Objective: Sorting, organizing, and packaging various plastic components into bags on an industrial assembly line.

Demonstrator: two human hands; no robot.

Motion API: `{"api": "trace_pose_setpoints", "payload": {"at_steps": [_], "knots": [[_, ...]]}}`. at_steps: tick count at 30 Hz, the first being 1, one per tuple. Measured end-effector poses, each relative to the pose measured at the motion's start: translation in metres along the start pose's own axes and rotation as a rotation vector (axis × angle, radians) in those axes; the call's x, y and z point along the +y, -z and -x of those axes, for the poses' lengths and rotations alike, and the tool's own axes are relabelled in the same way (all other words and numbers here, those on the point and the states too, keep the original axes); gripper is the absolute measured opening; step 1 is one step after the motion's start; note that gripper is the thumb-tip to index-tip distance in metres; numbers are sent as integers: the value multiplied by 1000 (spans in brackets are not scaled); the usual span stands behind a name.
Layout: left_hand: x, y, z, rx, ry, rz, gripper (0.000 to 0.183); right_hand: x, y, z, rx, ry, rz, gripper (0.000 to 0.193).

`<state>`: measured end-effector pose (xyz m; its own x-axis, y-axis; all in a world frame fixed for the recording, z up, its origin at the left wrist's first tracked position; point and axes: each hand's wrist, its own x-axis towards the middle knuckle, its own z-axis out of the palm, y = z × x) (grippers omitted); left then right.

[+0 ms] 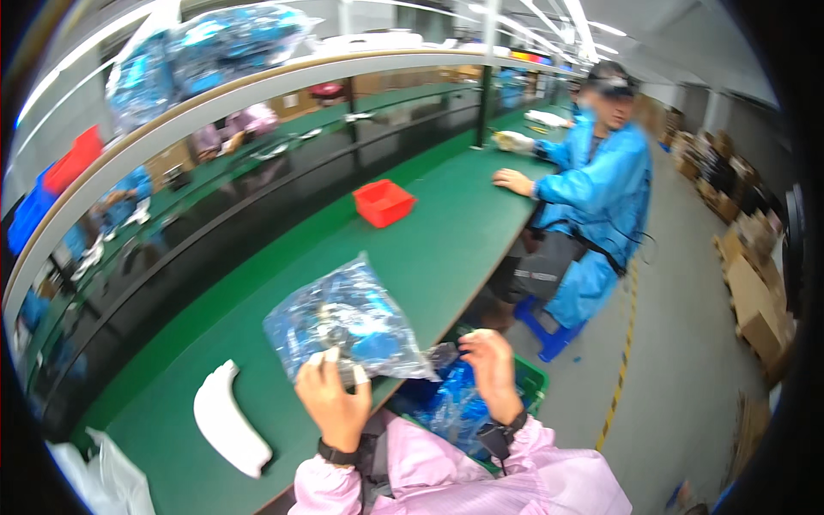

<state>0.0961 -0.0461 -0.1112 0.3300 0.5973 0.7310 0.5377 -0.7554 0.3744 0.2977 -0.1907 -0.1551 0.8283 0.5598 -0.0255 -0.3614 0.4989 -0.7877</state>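
The clear plastic bag (pixel 343 300) lies on the green bench (pixel 451 245), its bluish contents still inside, my left hand (pixel 333 403) touching its near edge, whether gripping I cannot tell, my right hand (pixel 493 369) loosely open beside its corner.

Red bin (pixel 384 206) on a green table (pixel 455 215), co-worker in blue (pixel 601 172) on a blue stool (pixel 558 343), cardboard boxes (pixel 755 296)

Left hand (pixel 333 399): over the tabletop (pixel 455 249), inside its near edge, fingers (pixel 316 362) bent forward, thumb apart.
Right hand (pixel 493 371): raised beyond the tabletop's edge, fingers loosely curled.
Forearms (pixel 330 487): pink-sleeved, extended toward the tabletop.
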Motion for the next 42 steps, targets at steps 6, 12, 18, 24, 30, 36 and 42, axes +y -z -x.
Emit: {"api": "trace_pose_setpoints", "payload": {"at_steps": [6, 12, 18, 24, 30, 36, 42], "knots": [[-20, 15, 0, 16, 9, 69, 46, -26, -93, -3, -327, 460, 584, 9], [-47, 29, -5, -95, 39, 97, 48, 24, -190, -7, -703, 745, 1097, 16], [-54, 26, 17, -93, 39, 207, 53, 80, -177, -10, -584, 803, 1142, 33], [-56, 22, 33, -135, 6, 312, 65, 88, -130, -22, -560, 806, 1177, 31], [-62, 14, 30, -116, 25, 468, 58, 73, -133, 15, -714, 689, 1215, 22], [-84, 40, 20, -85, 21, 493, 45, 60, -148, 42, -814, 698, 1149, 16], [-86, 46, 11, -203, 83, 485, 45, 41, -148, 36, -841, 748, 1178, 22]]}}
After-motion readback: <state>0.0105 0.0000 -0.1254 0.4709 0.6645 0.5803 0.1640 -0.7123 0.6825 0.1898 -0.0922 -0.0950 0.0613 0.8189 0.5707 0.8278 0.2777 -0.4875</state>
